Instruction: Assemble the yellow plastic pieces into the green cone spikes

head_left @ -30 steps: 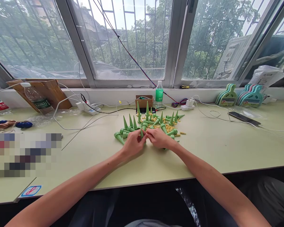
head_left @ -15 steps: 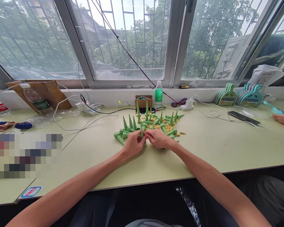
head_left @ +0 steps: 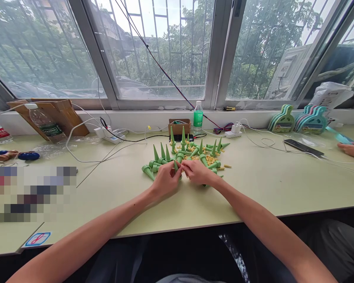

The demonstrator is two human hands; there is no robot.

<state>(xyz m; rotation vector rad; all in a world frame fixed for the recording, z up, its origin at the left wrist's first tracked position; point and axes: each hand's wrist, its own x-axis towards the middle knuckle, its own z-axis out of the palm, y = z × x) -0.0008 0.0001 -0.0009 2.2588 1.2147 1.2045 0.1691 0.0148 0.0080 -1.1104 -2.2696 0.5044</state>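
Observation:
My left hand (head_left: pixel 166 179) is closed around a green plastic spike (head_left: pixel 176 166) whose pointed tip rises above the fingers. My right hand (head_left: pixel 195 171) meets it at the spike, with thumb and fingertips pinched together; whatever sits between them is too small to make out. Just beyond both hands lies a pile of green cone-shaped spikes (head_left: pixel 148 172), several standing point up and others on their sides. Among them are scattered small yellow pegs (head_left: pixel 211 159).
Behind the pile stand a small cardboard box (head_left: pixel 179 126) and a green-labelled bottle (head_left: pixel 198 117). White cables (head_left: pixel 85 160) and a power strip (head_left: pixel 113 137) lie left. A phone (head_left: pixel 303 147) and another person's hand (head_left: pixel 352 149) are at right.
My hands stay almost in place, and the spike's tip shifts slightly left. At the far right, the other person's hand and the blue item it holds have moved a little.

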